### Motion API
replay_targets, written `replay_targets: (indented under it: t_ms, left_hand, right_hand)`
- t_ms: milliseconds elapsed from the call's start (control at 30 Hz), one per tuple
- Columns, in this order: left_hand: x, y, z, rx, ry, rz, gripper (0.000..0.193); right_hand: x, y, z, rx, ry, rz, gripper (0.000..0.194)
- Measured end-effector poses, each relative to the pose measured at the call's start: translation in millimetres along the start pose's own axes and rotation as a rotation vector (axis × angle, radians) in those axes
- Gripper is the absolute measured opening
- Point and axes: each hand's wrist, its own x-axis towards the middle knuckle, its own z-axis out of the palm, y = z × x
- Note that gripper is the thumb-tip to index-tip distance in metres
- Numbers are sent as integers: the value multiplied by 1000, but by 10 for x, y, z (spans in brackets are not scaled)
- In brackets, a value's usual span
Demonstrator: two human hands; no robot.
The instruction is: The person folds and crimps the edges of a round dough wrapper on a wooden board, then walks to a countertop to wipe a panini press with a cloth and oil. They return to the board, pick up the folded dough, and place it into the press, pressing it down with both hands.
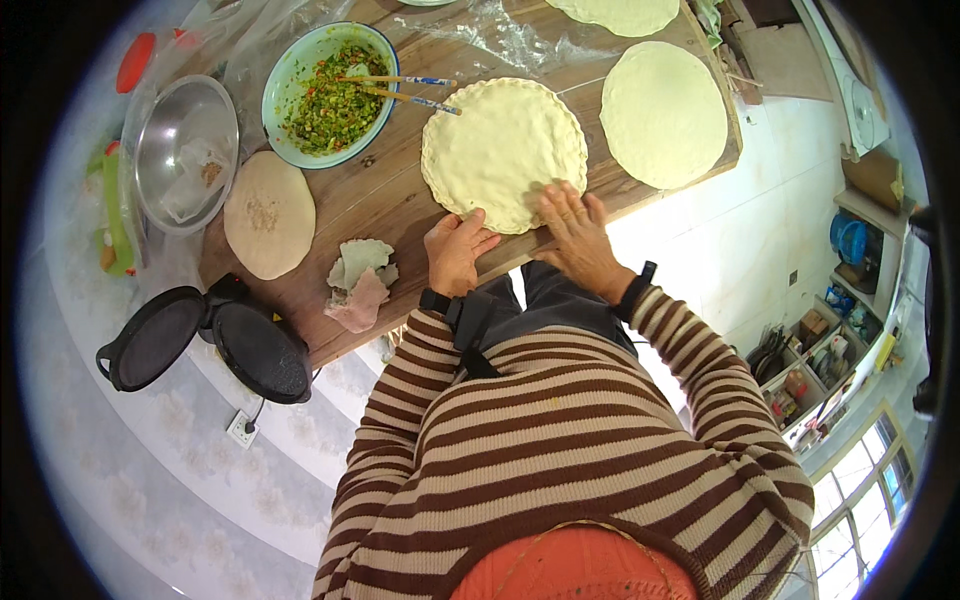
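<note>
A round filled dough pie [504, 146] with a crimped rim lies on the wooden table [390, 199] before me. My left hand [457, 251] touches its near rim, thumb on the edge; whether the fingers grip the dough is unclear. Palm down, my right hand [581, 236] rests its fingers on the pie's near right edge. Left of the pie stands an enamel bowl [274, 97] of chopped green and red filling [330, 109]. A pair of chopsticks [416, 79] leans out of it toward the pie. Rolled dough sheets lie to the right [664, 116] and at the far right [619, 11].
At left are a flat dough round [271, 225] with brown powder, a metal bowl [154, 184] and crumpled cloths [364, 274]. An open electric griddle [259, 349] sits by the left table corner. White flour [517, 45] dusts the far tabletop. Shelves [821, 360] stand right.
</note>
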Motion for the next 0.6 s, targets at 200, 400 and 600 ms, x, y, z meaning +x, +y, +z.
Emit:
replay_targets:
  t_ms: [200, 400, 600]
  left_hand:
    - [-139, 198, 148, -109, -47, 61, 16]
    - [-130, 426, 183, -90, -212, 218, 36]
    - [223, 493, -142, -306, -37, 215, 45]
  right_hand:
    - [408, -218, 99, 107, 281, -82, 64]
    - [761, 20, -313, 587, 420, 237, 45]
    - [1118, 198, -548, 169, 419, 276, 48]
